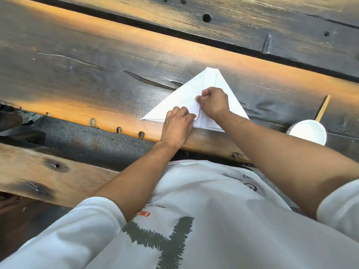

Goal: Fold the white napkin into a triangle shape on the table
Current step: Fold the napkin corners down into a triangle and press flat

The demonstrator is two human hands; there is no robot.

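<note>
Dark plank table point(97, 74) carried the white napkin point(180, 98) near its near edge, already lying as a flat triangle, apex pointing far. Main fold looked done; only a small inner flap seemed left to tuck and crease. Left hand point(177, 126) pressed flat on the near edge, grip spread wide. Right hand point(212, 102) pinched the flap at centre.
</note>
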